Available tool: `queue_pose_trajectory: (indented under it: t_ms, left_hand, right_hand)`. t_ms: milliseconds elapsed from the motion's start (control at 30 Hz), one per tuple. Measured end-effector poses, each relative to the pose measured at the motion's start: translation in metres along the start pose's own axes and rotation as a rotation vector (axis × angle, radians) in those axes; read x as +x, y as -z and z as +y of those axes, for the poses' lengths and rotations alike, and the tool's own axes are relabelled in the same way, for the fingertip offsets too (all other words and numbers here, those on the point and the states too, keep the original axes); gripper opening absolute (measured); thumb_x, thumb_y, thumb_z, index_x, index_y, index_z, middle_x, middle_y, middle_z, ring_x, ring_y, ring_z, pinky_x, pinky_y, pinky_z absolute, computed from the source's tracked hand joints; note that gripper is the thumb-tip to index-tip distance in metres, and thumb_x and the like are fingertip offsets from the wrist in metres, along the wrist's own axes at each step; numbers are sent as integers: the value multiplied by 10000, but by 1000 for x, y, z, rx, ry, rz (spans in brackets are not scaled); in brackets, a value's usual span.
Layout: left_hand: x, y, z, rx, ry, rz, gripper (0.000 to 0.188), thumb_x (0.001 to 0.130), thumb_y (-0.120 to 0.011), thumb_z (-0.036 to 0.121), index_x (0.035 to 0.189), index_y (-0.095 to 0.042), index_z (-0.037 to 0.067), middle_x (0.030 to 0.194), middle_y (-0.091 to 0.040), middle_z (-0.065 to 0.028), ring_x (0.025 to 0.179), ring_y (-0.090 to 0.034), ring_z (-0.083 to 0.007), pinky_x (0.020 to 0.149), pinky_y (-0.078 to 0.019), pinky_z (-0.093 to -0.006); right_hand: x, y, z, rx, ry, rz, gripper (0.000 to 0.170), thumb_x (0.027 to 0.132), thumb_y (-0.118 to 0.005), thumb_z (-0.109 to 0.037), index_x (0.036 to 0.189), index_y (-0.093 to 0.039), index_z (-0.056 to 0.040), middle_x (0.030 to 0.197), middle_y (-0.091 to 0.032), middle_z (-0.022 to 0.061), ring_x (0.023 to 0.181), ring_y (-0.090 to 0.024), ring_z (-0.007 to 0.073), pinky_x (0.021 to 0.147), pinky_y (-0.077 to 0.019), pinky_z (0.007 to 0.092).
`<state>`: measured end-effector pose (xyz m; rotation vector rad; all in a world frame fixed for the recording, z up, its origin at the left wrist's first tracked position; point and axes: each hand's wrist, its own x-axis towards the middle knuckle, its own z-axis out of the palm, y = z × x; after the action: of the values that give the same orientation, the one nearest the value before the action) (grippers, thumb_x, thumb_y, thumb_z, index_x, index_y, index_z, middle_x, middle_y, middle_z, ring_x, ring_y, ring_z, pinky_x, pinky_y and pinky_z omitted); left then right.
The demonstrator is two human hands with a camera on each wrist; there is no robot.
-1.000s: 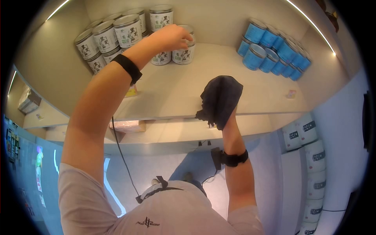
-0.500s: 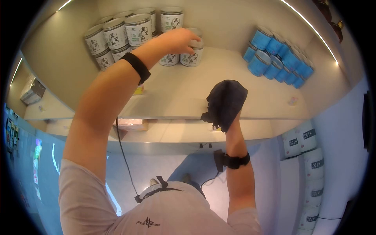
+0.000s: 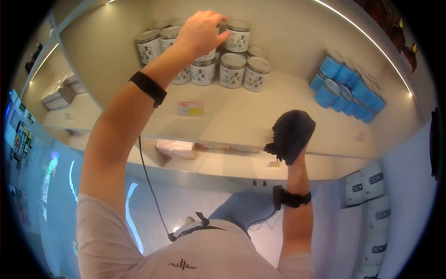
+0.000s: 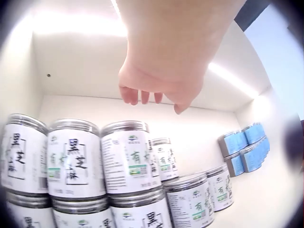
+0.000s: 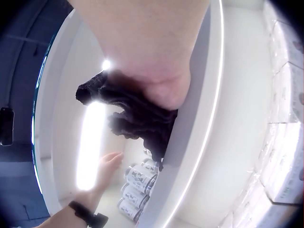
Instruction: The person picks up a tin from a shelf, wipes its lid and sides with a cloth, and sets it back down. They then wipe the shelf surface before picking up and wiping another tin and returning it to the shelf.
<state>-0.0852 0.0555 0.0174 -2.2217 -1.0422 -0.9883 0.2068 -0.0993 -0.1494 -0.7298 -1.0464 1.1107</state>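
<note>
My left hand [image 3: 202, 32] is raised over the white labelled cans [image 3: 232, 69], its thumb beside an upper can. In the left wrist view the fingers [image 4: 145, 97] hang loosely bent above the stacked cans [image 4: 76, 161], holding nothing. A dark cloth [image 3: 295, 132] covers my right hand over the front of the shelf, right of the white cans and below the blue cans [image 3: 328, 93]. The right wrist view shows the heel of my right hand [image 5: 166, 90] above the bunched cloth [image 5: 137, 114]; the fingers are hidden in or behind it.
A price card [image 3: 191, 109] lies on the shelf [image 3: 232, 116] before the white cans. Below is another shelf with a wrapped pack [image 3: 176, 148]. White packs [image 3: 381, 214] are stacked at the far right, and a cable [image 3: 151, 186] hangs by my left arm.
The head view has turned left, so the shelf's contents appear further right. My left hand has moved left and up from the rightmost white cans. The cloth still covers my right hand.
</note>
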Motion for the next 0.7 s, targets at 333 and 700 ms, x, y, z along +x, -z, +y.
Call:
queue_pose_trajectory:
  t_ms: [333,700]
  left_hand:
    - [-11,8,-27,335,373,-231,764,817,-630,688,1188,-655,20,1059,-708,-168,1052,-591,-323,960,-414,-416]
    - [18,9,-33,120,470,-426,854,700,-712,675,1259,-620,36,1048,-716,-149,1140,-588,-321,1042,-324,-431]
  right_hand:
    - [17,47,40,-55,115,-211,514,1012,-437,-516,1113,-591,-37,871,-661,135,713,-671,225,620,-581,335]
    - [2,28,31,361,-86,-108,352,1024,-469,-347,1055,-577,-13,862,-632,129,722,-637,211,614,-560,321]
